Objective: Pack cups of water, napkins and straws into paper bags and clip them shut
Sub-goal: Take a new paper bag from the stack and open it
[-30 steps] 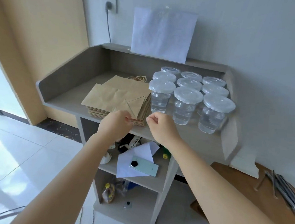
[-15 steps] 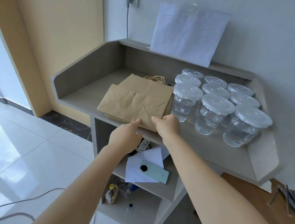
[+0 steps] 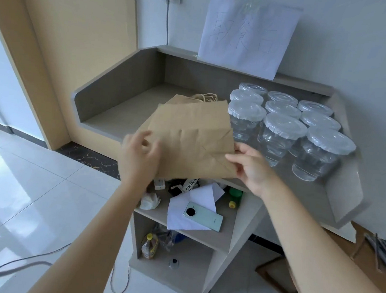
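A flat folded brown paper bag (image 3: 193, 134) is lifted off the stack of bags (image 3: 179, 100), tilted above the counter's front edge. My left hand (image 3: 138, 156) holds its left edge with curled fingers. My right hand (image 3: 252, 169) pinches its lower right corner. Several clear lidded cups of water (image 3: 281, 130) stand in rows on the right of the grey counter (image 3: 120, 115). Twine bag handles (image 3: 206, 97) poke out behind the stack. No napkins, straws or clips show.
A raised rim (image 3: 113, 84) walls the counter on the left, back and right. A white paper sign (image 3: 247, 35) leans on the wall. The shelf below holds a green phone (image 3: 203, 216), white paper, bottles and clutter. Cardboard and metal rods (image 3: 382, 251) lie at the lower right.
Both hands took the top bag at the stack's front edge and raised it off the stack toward me. The view shifted closer and to the left.
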### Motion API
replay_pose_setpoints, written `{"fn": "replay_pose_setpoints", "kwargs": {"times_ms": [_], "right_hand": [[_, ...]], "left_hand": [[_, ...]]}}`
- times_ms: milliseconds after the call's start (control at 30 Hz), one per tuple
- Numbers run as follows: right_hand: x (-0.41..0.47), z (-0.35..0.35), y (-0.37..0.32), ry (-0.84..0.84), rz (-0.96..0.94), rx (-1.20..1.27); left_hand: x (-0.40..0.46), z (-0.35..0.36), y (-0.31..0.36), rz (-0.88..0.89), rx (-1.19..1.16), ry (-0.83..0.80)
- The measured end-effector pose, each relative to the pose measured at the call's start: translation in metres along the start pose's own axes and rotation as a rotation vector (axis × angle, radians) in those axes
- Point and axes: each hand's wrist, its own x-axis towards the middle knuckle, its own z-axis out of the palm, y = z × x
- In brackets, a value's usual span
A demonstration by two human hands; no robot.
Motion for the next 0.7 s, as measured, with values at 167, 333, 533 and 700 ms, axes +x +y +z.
{"fn": "replay_pose_setpoints", "kwargs": {"times_ms": [167, 333, 533, 700], "right_hand": [[-0.056, -0.067, 0.008, -0.14, 0.036, 0.028], [-0.111, -0.118, 0.027, -0.031, 0.152, -0.109], [-0.172, -0.139, 0.048, 0.466, 0.16, -0.847], [-0.206, -0.147, 0.029, 0.72, 0.05, -0.369]], "left_hand": [[-0.017, 0.001, -0.016, -0.764, -0.577, -0.323], [-0.073, 0.029, -0.009, -0.69, -0.93, -0.538], [-0.151, 0.047, 0.036, -0.499, -0.851, -0.64], [-0.222, 0.055, 0.071, -0.317, -0.706, -0.871]]}}
